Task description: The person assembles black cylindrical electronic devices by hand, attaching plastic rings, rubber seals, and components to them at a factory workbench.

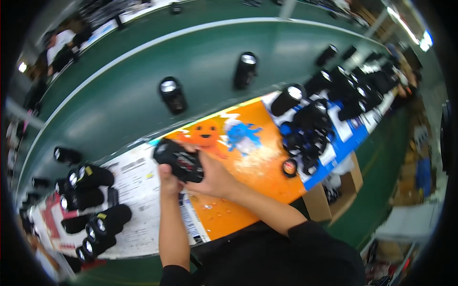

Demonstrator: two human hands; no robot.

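A black cylindrical speaker (179, 159) with small printed markings is held in both hands above the worktop, tilted. My left hand (169, 178) grips its near left side, thumb up along the body. The fingers of my right hand (212, 177) wrap round its right end. Beneath lies an orange sheet (248, 183) printed with an orange cartoon figure and a blue one (243, 136). Off to the right, a small round black part (289, 168) rests on the sheet, near a pile of black round parts (307, 138).
Two upright black speakers (172, 95) (245, 70) stand on the green conveyor belt (205, 55). More black speakers (98, 224) lie on the white papers at left. Others crowd the far right (343, 83). An open cardboard box (329, 200) is below the right edge. Other people work nearby.
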